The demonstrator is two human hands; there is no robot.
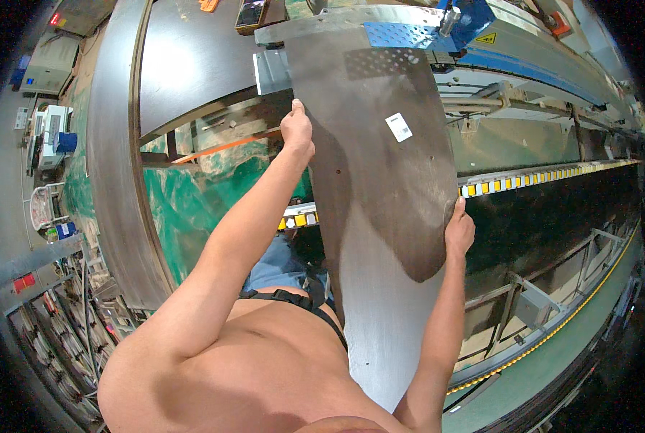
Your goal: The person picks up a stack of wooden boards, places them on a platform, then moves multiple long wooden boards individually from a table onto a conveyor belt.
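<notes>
A long dark brown panel (pixel 380 166) with a glossy surface stretches from beside my body to the machine ahead. On its upper face sits a small white label (pixel 399 128). My left hand (pixel 298 130) grips the panel's left edge, thumb along the side and the other fingers mostly hidden. Lower down on the opposite edge, my right hand (pixel 459 229) is closed on the panel, its fingertips out of sight underneath. The far end lies beneath a blue perforated guard (pixel 402 35) and next to a grey metal bracket (pixel 273 72).
A dark table (pixel 192 65) stands at the left, with a phone (pixel 251 14) at its far edge. Rails with yellow rollers (pixel 532 179) run beside the panel. The machine's blue and grey beam (pixel 546 76) extends right. A metal frame (pixel 517 285) lies lower right.
</notes>
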